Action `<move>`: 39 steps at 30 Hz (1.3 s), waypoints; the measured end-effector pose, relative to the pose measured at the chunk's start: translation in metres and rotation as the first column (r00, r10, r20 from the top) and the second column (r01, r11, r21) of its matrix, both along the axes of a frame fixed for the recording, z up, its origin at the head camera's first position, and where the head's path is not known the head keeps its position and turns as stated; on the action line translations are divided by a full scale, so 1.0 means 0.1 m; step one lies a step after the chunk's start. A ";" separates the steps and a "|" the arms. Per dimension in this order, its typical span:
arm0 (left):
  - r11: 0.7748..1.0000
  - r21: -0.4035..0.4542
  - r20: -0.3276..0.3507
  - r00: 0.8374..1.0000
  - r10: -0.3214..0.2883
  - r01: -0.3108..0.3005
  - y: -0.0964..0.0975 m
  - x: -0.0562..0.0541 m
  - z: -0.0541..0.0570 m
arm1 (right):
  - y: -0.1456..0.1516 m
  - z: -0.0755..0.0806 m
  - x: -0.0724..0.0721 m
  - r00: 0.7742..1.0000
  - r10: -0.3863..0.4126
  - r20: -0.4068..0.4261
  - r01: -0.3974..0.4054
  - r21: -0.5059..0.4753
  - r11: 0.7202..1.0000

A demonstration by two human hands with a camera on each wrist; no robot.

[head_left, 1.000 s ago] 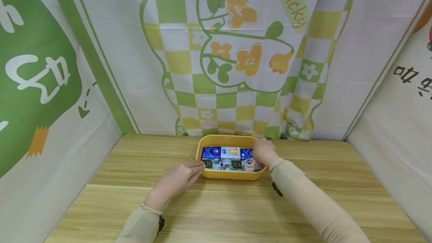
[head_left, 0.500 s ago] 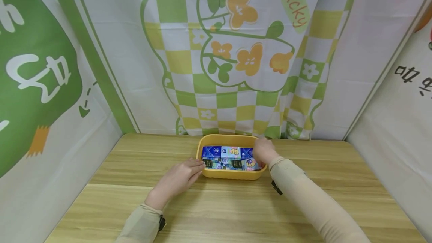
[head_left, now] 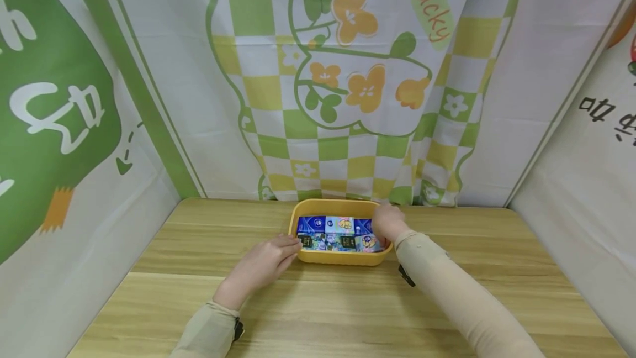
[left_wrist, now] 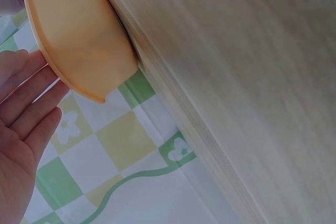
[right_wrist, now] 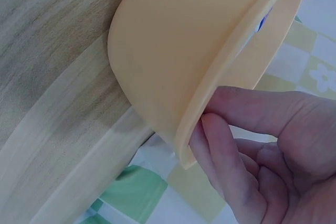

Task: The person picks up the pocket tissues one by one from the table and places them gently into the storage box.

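Note:
A yellow plastic basket (head_left: pixel 343 258) stands at the table's far edge in the head view. Two rows of small packets (head_left: pixel 340 225), which look like pocket tissue packs, lie flat inside, some blue, others with cartoon prints. My left hand (head_left: pixel 268 258) touches the left rim, its fingers nearly straight; the left wrist view shows the fingertips behind that rim. Over the right end is my right hand (head_left: pixel 390 222), fingers bent and thumb close to the forefinger. In the right wrist view its fingertips go inside the rim, hidden; I cannot tell whether they pinch a packet.
The wood-grain table (head_left: pixel 318 314) runs under both forearms. A green and yellow checked curtain (head_left: pixel 348 142) hangs right behind the basket. White printed cloth walls close in the left and right sides.

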State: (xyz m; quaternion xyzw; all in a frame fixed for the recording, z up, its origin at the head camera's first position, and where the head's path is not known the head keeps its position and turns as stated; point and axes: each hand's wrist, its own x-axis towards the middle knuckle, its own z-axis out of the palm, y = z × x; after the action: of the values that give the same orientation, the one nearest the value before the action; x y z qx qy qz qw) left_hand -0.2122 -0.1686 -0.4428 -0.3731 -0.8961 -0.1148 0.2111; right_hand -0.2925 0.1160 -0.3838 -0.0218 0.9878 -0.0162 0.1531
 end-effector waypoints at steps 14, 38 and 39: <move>1.000 -0.011 -0.008 1.000 -0.002 0.002 0.00 0.00 0.00 | -0.04 0.01 -0.05 0.999 0.039 -0.003 -0.039 0.069 0.997; 1.000 0.004 -0.026 1.000 -0.009 0.009 0.00 0.00 -0.01 | -0.04 0.03 -0.07 0.971 0.234 0.045 -0.238 0.185 0.953; 1.000 0.003 -0.024 1.000 -0.008 0.008 0.00 0.00 -0.01 | -0.03 0.04 -0.06 0.965 0.258 0.047 -0.262 0.201 0.944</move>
State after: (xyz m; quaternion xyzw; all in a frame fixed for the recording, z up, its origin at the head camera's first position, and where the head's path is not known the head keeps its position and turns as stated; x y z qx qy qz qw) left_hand -0.2125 -0.1683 -0.4440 -0.3778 -0.8918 -0.1123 0.2221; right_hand -0.2986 0.1125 -0.3802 -0.1358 0.9711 0.1061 0.1651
